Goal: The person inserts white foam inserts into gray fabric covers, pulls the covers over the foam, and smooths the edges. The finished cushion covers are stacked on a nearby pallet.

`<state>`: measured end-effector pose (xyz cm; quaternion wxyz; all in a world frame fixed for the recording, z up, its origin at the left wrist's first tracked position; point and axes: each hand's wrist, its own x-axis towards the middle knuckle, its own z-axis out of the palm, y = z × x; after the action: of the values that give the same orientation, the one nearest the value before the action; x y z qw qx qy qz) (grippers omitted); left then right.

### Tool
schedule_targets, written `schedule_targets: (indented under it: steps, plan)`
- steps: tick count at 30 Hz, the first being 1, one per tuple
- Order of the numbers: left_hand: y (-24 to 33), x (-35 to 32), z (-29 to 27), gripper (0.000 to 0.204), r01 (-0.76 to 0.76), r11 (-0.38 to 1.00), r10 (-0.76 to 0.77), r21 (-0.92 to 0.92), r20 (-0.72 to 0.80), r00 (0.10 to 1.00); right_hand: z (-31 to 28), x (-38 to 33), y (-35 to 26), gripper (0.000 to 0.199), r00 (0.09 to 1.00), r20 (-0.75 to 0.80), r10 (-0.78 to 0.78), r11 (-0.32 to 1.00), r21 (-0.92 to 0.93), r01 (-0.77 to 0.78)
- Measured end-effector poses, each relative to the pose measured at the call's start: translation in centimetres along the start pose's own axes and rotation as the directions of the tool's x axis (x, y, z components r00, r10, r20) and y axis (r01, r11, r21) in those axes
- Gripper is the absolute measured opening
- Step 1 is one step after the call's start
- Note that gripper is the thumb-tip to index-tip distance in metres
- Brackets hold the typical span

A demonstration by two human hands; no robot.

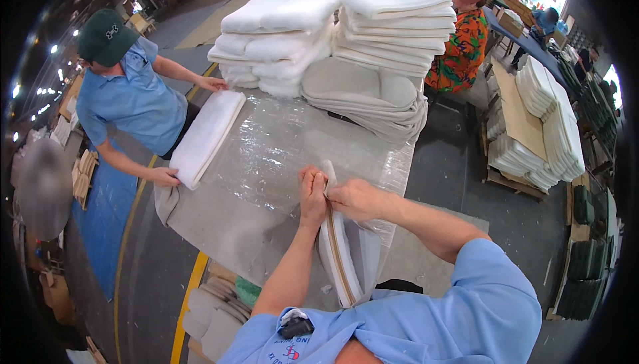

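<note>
Where a blue sheet [110,224] lies on the floor at far left, a co-worker [136,101] stands beside it in a green cap [106,38] bearing a small pale emblem. That person's two hands hold a thick white pad [208,139] at your worktop's [229,227] left edge; clear plastic [266,141] covers part of the top. Below that edge lie grey fabric pieces [213,314]. Your own light blue shirt [439,311] carries blue lettering and a red-and-blue mark on the chest, beneath a small black device [296,326]. Fluffy white pads [276,24] are piled at the far side. Your left hand [311,194] has its fingers clenched at the upper end of a grey-and-white cushion cover [341,254], which slants down between your forearms toward your body, a tan strip like a zip along it. Your right hand [356,199] pinches the same end, just beside the left. Beyond lie stacked grey covers [363,91], then flatter white pads [396,11], another person's bright floral shirt [464,48] and a loaded pallet [516,187].
</note>
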<state>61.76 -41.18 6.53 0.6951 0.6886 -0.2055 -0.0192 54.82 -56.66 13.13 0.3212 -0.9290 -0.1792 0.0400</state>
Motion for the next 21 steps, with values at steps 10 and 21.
schedule_targets:
  steps: [10, 21]
  plan:
    - [0.1, 0.9, -0.1, 0.019, -0.005, 0.995, 0.010, 0.096, -0.049, 0.999, 0.4, 6.8, 6.6, 0.034, 0.900, -0.168, 0.403, 0.560, 0.823, -0.097]
    - [-2.2, -7.1, -4.0, 0.034, 0.238, 0.879, -0.399, -0.413, -0.367, 0.840, 2.3, 5.3, 7.5, 0.027, 0.886, 0.066, 0.460, 0.272, 0.939, -0.211]
